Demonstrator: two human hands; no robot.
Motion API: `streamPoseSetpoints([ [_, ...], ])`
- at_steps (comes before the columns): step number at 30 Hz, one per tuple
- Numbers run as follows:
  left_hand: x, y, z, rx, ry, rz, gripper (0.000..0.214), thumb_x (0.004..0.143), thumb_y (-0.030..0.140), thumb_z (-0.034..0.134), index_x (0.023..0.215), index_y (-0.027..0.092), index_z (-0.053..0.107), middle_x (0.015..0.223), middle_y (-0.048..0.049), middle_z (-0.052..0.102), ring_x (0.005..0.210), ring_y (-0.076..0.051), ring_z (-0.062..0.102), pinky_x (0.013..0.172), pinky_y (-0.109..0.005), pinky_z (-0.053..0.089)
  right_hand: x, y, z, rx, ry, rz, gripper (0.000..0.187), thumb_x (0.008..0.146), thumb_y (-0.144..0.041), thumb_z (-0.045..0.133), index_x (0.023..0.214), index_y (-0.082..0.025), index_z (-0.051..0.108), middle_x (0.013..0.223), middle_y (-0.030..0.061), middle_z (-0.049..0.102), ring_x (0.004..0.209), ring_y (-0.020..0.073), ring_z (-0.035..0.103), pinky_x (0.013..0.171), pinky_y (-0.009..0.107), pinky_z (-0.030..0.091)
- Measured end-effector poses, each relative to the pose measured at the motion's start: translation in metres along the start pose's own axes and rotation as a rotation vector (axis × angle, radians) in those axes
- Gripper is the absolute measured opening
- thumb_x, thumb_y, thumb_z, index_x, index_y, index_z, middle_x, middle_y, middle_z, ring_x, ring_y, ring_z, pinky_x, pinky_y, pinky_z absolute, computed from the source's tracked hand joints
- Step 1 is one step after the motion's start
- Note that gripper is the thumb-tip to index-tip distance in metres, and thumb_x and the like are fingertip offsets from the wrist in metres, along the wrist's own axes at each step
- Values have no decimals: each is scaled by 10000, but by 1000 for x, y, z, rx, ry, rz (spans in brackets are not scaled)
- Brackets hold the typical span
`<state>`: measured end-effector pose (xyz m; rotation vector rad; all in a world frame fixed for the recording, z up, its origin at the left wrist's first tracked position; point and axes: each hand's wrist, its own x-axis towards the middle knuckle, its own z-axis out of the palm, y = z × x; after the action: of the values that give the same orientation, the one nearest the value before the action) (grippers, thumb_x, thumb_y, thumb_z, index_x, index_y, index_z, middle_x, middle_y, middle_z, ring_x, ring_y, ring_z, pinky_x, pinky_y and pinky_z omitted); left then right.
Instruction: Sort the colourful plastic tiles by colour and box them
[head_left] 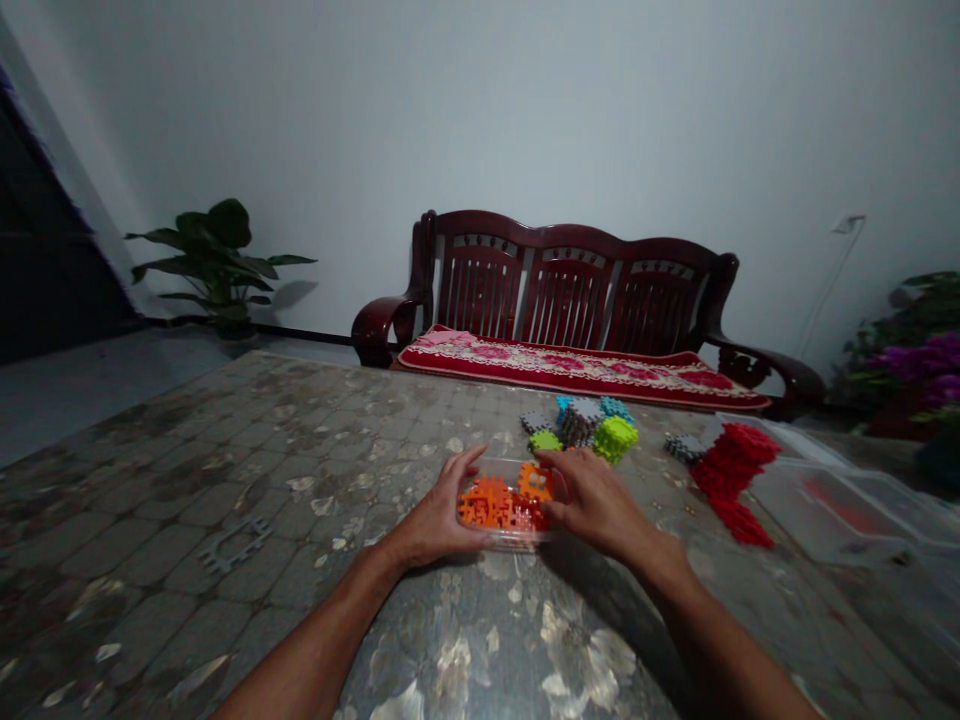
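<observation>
A small clear plastic container (517, 542) with orange interlocking puzzle-like pieces (491, 503) in it is in front of me, at or just above the table. My left hand (439, 512) is curved around its left side, thumb along the near edge and fingers toward the far corner. My right hand (600, 502) grips the right side, its thumb and fingers bent over the rim. One flat orange piece (534, 482) stands out close to my right fingertips; whether they touch it I cannot tell.
Behind the container stand stacks of grey (582, 420) and lime green pieces (616, 438). A red stack (735, 470) leans at the right beside a clear plastic box (832, 510). A grey curved piece (236, 545) lies at left on the patterned tablecloth (315, 600). Beyond is a wooden bench (562, 285).
</observation>
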<state>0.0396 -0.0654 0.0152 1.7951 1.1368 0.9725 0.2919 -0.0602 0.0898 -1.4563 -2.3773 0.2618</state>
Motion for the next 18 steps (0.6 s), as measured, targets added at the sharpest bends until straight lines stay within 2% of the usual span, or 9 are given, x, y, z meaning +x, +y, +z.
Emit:
streamPoseSetpoints([
  [4,0,-1,0,-8,-7,0,1103,617,310,873,1538,261,268,1544,-144,331,1368,-295,452,1132,-462,441,2,14,4,30,55,-15,576,771,-197,669,1345,-194,619,1276,106,680,1166,278,585,1029,429,432],
  [8,0,-1,-1,-13,-14,8,1093,623,294,862,1540,255,269,1533,-139,341,1368,-291,453,1126,-450,447,4,36,-2,49,161,62,461,832,-229,602,1289,-196,655,1280,96,686,1171,276,599,1031,431,442],
  [13,0,0,-1,-17,-6,-2,1102,617,304,868,1540,260,267,1532,-144,351,1367,-299,456,1135,-474,436,4,58,-8,21,105,175,465,848,-283,604,1297,-170,653,1306,118,675,1186,302,613,1042,448,446],
  [18,0,2,-1,-19,-12,-22,1113,610,337,874,1542,241,272,1509,-161,388,1363,-313,465,1135,-490,431,2,53,-14,-72,28,270,563,807,-327,679,1353,-202,619,1358,118,645,1223,329,593,1049,452,436],
])
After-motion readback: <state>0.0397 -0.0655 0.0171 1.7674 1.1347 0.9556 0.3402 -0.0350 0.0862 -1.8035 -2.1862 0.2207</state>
